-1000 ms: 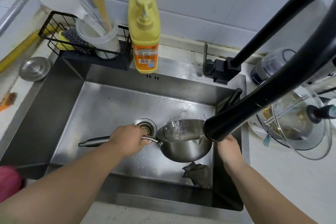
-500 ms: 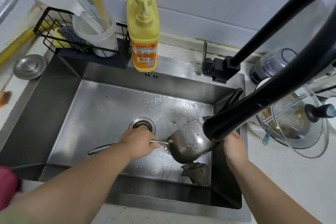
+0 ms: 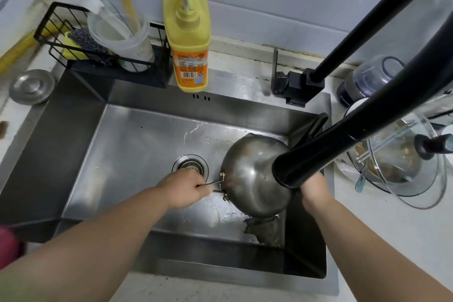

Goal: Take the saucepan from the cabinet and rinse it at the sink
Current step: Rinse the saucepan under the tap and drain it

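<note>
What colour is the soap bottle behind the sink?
Yellow, with an orange label, in the head view: soap bottle.

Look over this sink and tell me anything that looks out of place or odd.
A crumpled dark rag lies wet in the sink's near right corner, below the saucepan. The saucepan is turned bottom-up, which suits emptying it. A round metal lid sits loose on the counter left of the sink. Nothing looks spilled or broken.

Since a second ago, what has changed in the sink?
The saucepan has been tipped from mouth-up, holding water, to bottom-up, so the water is poured out. The left hand keeps its hold on the handle, and the right hand stays behind the faucet. The rag lies unmoved.
</note>
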